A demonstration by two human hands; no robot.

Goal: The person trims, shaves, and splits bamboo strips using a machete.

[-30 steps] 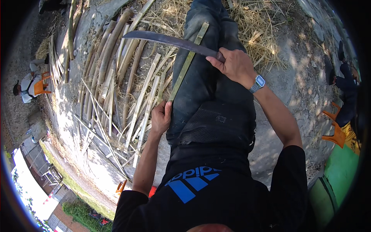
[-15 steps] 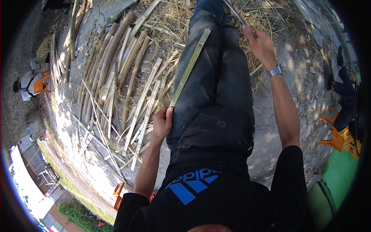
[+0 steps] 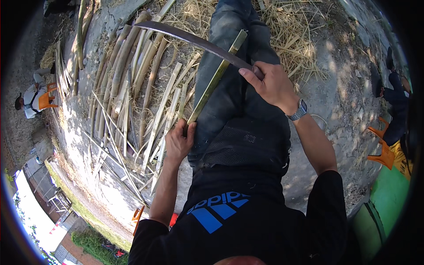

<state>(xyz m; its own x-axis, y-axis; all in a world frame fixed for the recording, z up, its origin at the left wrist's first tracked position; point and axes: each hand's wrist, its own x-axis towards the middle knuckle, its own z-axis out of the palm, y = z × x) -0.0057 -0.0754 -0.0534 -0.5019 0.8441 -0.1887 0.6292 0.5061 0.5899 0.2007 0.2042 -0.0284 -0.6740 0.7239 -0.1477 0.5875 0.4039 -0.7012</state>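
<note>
In my left hand (image 3: pixel 179 140) is the near end of a green bamboo strip (image 3: pixel 211 84), which slants up and right across my dark trouser legs. My right hand (image 3: pixel 274 86), with a metal watch on its wrist, is closed round the handle of a long machete (image 3: pixel 185 39). The slightly curved blade reaches far to the left, crossing over the upper part of the strip. From this view I cannot tell whether blade and strip touch. Part of the handle is hidden by my fingers.
Split bamboo slats (image 3: pixel 164 106) and round bamboo poles (image 3: pixel 126 57) lie on the ground to my left. Shavings (image 3: pixel 296 44) are heaped beyond my legs. A person on an orange chair (image 3: pixel 46 96) sits far left; another person (image 3: pixel 395 110) is at the right by an orange chair.
My right hand has moved left and nearer, swinging the machete from beyond my right leg to across the strip. The left hand has shifted slightly left, still holding the strip.
</note>
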